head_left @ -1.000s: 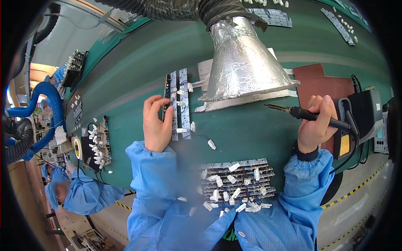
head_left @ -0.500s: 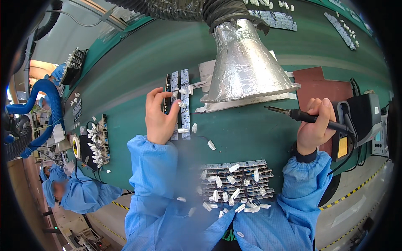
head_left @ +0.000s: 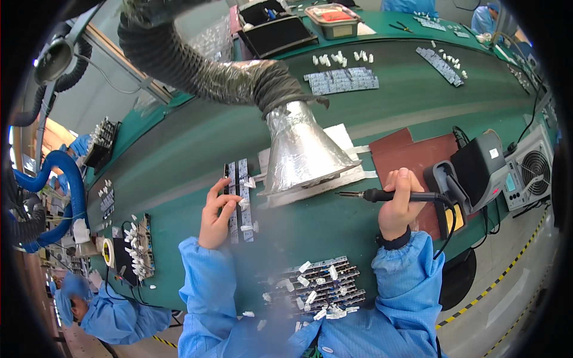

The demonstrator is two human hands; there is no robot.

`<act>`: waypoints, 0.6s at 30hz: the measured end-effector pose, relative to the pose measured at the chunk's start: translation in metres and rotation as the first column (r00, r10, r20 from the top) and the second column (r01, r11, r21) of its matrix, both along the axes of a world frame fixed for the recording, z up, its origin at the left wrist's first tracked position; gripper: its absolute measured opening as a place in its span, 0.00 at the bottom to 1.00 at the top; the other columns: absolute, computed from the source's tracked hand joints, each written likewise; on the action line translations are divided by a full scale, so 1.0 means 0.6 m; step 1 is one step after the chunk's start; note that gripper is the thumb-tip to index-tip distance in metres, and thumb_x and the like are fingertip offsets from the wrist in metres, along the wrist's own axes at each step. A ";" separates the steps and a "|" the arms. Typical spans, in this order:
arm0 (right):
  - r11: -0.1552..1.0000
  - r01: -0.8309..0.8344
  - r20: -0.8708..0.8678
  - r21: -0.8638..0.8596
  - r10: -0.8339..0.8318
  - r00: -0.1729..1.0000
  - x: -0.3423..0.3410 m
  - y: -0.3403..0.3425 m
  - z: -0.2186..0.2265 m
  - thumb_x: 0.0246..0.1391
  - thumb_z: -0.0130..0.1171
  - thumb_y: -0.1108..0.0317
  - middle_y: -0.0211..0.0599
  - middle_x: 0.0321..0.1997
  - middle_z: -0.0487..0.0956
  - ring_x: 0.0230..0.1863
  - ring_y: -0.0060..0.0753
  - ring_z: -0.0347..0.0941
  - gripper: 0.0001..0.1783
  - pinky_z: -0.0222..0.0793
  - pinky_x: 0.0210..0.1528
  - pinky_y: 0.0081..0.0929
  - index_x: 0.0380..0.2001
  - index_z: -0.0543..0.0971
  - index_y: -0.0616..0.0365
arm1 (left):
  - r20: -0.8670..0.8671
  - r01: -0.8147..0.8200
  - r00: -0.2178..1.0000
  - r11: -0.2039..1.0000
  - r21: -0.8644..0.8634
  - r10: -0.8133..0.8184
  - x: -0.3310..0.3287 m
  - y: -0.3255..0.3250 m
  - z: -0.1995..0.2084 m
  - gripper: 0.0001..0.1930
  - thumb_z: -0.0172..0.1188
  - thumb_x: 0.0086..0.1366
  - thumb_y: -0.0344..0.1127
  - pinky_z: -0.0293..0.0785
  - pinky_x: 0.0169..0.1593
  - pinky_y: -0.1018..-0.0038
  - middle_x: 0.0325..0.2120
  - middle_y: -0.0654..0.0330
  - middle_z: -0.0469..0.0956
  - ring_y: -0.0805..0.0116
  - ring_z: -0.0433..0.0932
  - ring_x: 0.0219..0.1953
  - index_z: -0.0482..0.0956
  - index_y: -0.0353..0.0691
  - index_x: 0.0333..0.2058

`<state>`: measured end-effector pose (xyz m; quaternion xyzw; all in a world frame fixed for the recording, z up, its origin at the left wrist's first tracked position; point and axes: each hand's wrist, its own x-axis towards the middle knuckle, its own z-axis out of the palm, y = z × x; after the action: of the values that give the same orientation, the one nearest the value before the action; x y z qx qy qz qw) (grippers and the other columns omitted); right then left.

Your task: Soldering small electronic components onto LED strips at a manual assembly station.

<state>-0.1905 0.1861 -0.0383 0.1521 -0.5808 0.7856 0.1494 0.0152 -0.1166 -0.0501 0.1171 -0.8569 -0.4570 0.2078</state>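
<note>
Left hand: the left hand [head_left: 213, 224] is over the light strips [head_left: 243, 173], with its fingers bent and a bit apart; the thumb and a finger are right by a white plug [head_left: 244, 204], but I cannot tell if they pinch it
Right hand: the right hand [head_left: 399, 206] is curled snugly around the soldering iron [head_left: 377, 195], and holds it like a pen
Iron tip: it points left, up in front of the silver hood [head_left: 307, 155], and is well apart from the strips
Strips: long and thin, they lie side by side on the green bench [head_left: 298, 232], left of the hood, with more white plugs on and near them
Pile: a stack of boards [head_left: 334, 275] with lots of white plugs sits close to the person's body; a blurry patch hides its left side
Right side: a black stand [head_left: 444, 191] with a yellow pad [head_left: 456, 221] is next to the right hand, near a red-brown sheet [head_left: 391, 152]
Far left: another person in blue clothes [head_left: 122, 316] is by the bench
</note>
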 end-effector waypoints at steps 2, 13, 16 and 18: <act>0.999 -0.043 0.004 -0.024 0.044 0.999 0.000 0.011 0.006 0.66 0.46 0.69 0.29 0.17 0.62 0.21 0.19 0.55 0.21 0.51 0.25 0.21 0.16 0.61 0.60 | -0.015 -0.176 0.984 0.967 -0.182 0.176 0.000 0.016 0.036 0.09 0.55 0.67 0.29 0.56 0.66 0.64 0.58 0.50 0.70 0.56 0.65 0.64 0.82 0.34 0.40; 0.795 0.602 -0.095 -0.071 -0.606 0.790 0.022 0.170 0.062 0.72 0.36 0.46 0.29 0.24 0.65 0.20 0.18 0.54 0.28 0.50 0.23 0.16 0.30 0.71 0.59 | 0.096 0.256 0.952 0.580 -0.773 -0.292 -0.211 0.179 0.354 0.08 0.62 0.59 0.29 0.74 0.45 0.65 0.39 0.52 0.78 0.51 0.78 0.42 0.80 0.36 0.38; 0.829 0.555 -0.201 -0.069 -0.556 0.806 0.065 0.181 0.035 0.72 0.39 0.50 0.32 0.30 0.65 0.26 0.24 0.60 0.23 0.60 0.27 0.19 0.40 0.70 0.60 | 0.425 0.428 0.899 0.433 -0.793 -0.111 -0.371 0.200 0.341 0.18 0.61 0.62 0.47 0.75 0.47 0.61 0.41 0.53 0.80 0.52 0.79 0.45 0.81 0.38 0.43; 0.852 0.522 -0.254 -0.031 -0.512 0.821 0.091 0.172 0.008 0.69 0.44 0.50 0.38 0.32 0.68 0.26 0.27 0.63 0.21 0.58 0.26 0.23 0.43 0.70 0.59 | 0.596 0.514 0.784 0.358 -0.779 0.172 -0.484 0.198 0.318 0.28 0.61 0.60 0.58 0.75 0.49 0.60 0.44 0.52 0.81 0.53 0.80 0.47 0.81 0.38 0.46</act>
<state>-0.1357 0.2890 -0.0336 0.0907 -0.5919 0.6780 0.4263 -0.2750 0.0023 0.1407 0.0191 -0.9857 0.1398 -0.0922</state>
